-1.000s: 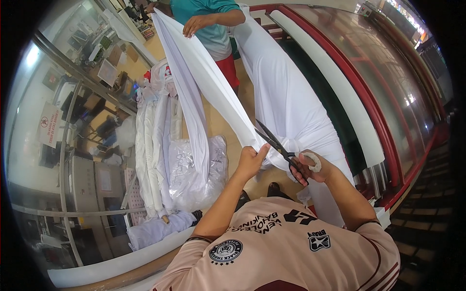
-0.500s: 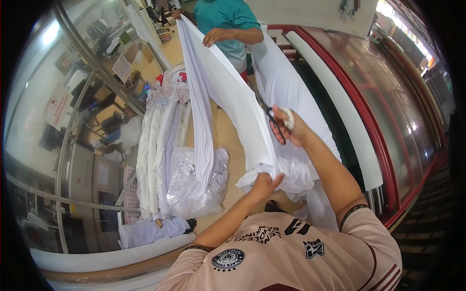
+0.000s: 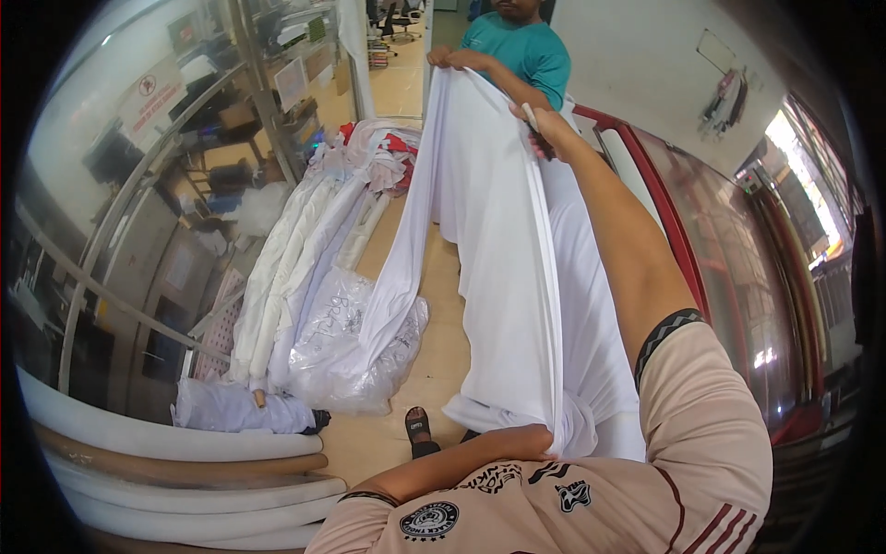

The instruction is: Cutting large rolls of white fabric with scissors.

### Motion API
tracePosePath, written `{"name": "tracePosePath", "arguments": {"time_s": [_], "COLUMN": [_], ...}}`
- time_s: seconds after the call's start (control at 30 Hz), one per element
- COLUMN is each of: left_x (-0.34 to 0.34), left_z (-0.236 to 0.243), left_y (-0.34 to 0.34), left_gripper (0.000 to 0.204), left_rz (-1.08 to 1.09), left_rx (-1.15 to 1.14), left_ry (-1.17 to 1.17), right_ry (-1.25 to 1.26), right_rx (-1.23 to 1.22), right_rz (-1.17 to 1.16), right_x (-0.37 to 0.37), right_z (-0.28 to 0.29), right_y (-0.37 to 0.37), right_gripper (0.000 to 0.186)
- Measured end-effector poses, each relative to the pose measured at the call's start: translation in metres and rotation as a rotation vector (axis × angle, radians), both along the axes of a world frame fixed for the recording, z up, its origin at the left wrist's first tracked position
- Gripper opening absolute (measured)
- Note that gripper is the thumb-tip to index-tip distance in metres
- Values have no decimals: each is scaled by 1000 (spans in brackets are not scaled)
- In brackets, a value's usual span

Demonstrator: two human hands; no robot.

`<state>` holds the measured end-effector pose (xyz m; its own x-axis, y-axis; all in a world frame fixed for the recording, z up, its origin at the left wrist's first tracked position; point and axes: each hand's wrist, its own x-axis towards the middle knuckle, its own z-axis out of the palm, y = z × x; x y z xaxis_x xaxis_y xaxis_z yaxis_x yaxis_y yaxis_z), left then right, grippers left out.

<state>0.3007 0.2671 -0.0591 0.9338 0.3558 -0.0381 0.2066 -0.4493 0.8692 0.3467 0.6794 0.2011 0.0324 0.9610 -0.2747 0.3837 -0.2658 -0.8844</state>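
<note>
A long length of white fabric stretches between me and a person in a teal shirt. At its near edge, my left hand is closed on the cloth, close to my body, its fingers mostly hidden. My right hand is stretched far out along the fabric's right edge, closed round black-handled scissors, with something white at the thumb. The blades are hidden. The other person's hands pinch the far edge of the cloth. More white fabric hangs to the right, behind the held piece.
Fabric rolls and a clear plastic-wrapped bundle lie on the floor at left. Long rolls cross the lower left. A glass partition stands at left, a red-framed table at right.
My right hand with the scissors has moved far forward along the cloth, toward the other person. My left hand has come nearer my body. The other person's hands are now close together.
</note>
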Motion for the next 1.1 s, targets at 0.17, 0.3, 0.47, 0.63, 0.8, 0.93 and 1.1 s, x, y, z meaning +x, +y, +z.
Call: {"name": "tracePosePath", "arguments": {"time_s": [0.17,0.3,0.47,0.63,0.8,0.93,1.1], "left_x": [-6,-10,-12,-18,65,213,411], "left_z": [21,34,22,58,148,220,316], "left_y": [2,3,5,58,139,168,182], "left_gripper": [52,52,46,29,41,41,25], "left_rz": [14,12,580,846,920,642,483], "left_rx": [-61,-147,-41,-280,-64,312,825], "left_ry": [66,153,-382,-327,-516,-939,-891], "right_ry": [-885,-889,-516,-71,-46,-237,-202], "right_rx": [429,477,514,348,489,652,895], "right_rz": [16,-89,-219,-208,-201,-247,-187], "right_x": [5,21,70,151,235,290,288], "right_z": [-60,-108,-114,-66,15,112,231], "right_y": [-11,-8,-34,-131,-219,-231,-258], "right_gripper": [69,49,24,15,20,18,12]}}
